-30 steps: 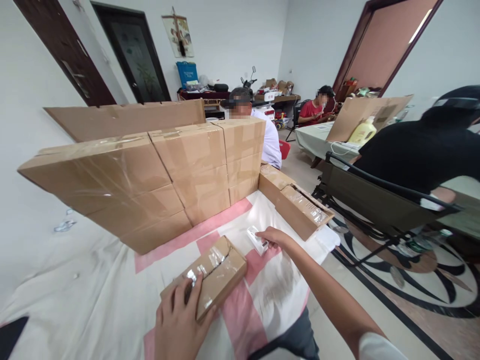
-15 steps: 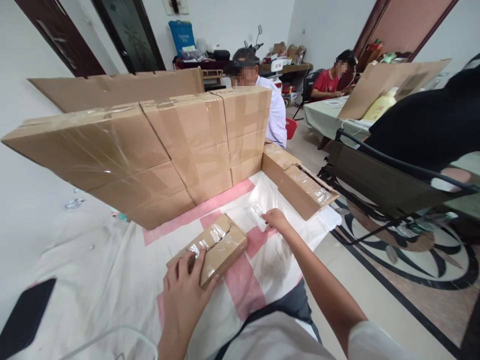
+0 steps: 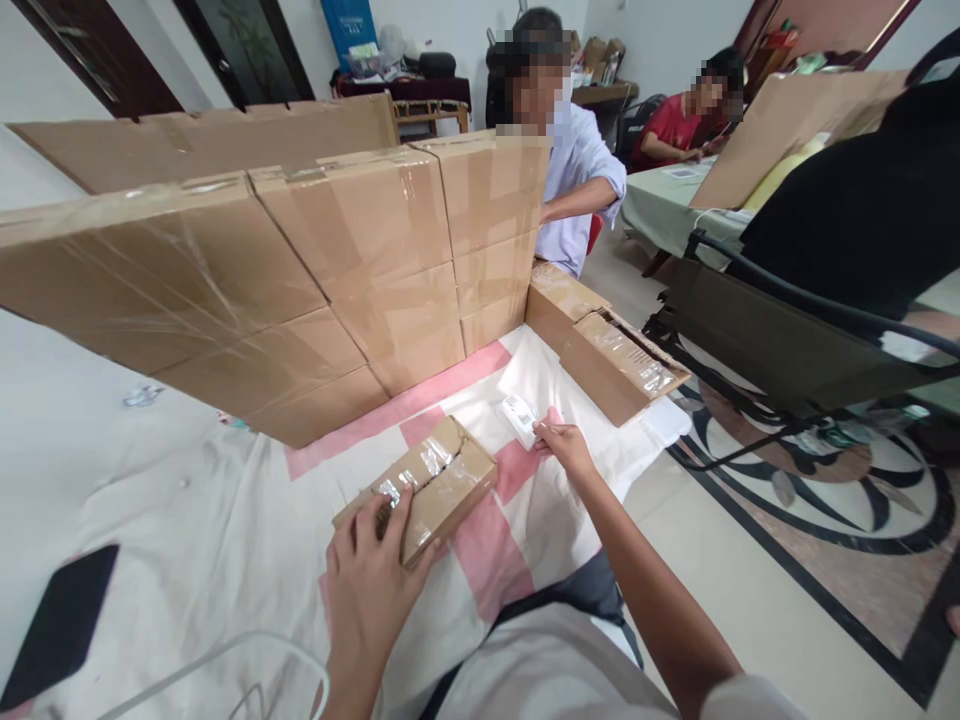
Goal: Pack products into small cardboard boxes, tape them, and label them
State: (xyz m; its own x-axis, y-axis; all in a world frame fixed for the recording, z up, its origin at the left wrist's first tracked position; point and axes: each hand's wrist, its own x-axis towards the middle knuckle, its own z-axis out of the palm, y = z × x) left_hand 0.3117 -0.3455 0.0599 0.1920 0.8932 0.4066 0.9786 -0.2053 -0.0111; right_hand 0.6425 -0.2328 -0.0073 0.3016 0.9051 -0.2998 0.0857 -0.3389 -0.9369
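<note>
A small taped cardboard box lies on the white and pink cloth in front of me. My left hand rests on its near left end, fingers apart over the top and the thumb along the side. To the right of the box, my right hand pinches the edge of a small white packet with dark print. The packet is low over the cloth or on it; which of these I cannot tell.
A wall of taped cartons stands behind the box. A long carton lies at the back right. A black tablet-like object and a white cable are at the left. People sit beyond.
The view has shifted slightly. My right hand and the packet stay almost in place, the packet's print now showing more. A person behind the cartons has leaned right, and an arm now shows.
</note>
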